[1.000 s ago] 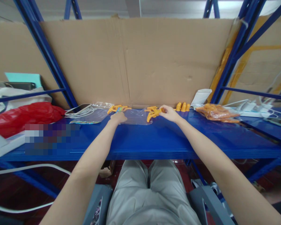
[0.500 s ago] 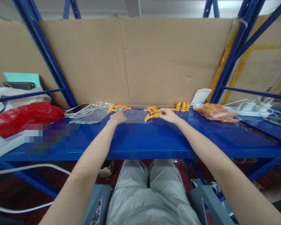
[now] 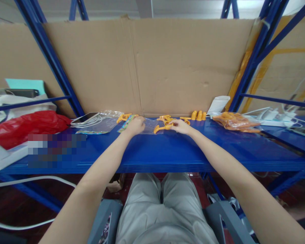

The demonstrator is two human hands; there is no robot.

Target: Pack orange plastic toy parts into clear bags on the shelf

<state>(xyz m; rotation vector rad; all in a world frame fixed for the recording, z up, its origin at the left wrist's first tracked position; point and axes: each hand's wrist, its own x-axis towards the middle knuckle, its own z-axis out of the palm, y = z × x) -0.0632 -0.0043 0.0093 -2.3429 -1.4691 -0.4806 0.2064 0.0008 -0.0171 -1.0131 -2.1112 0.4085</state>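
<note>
My left hand (image 3: 137, 126) is closed on a clear plastic bag (image 3: 149, 126), whose colourful header strip (image 3: 125, 123) shows beside the wrist. The fingertips are partly hidden. Orange plastic pieces (image 3: 122, 117) lie just behind that strip. In my right hand (image 3: 182, 127), thumb and fingers pinch a slim orange plastic piece (image 3: 163, 128), its far end pointing left at the bag. Behind it sit more orange pieces (image 3: 165, 118), partly covered by the hand.
Several orange bullet-shaped pieces (image 3: 199, 115) stand upright by the cardboard wall (image 3: 183, 67). A bag of orange parts (image 3: 235, 121) lies to the right, near a power strip (image 3: 277, 118). Leftward are another clear bag (image 3: 98, 127), a coiled white cable (image 3: 87, 121) and a red bag (image 3: 30, 125).
My left hand has shifted right along the bag, uncovering more of the header strip. The orange piece in my right hand has turned and now points more to the left.
</note>
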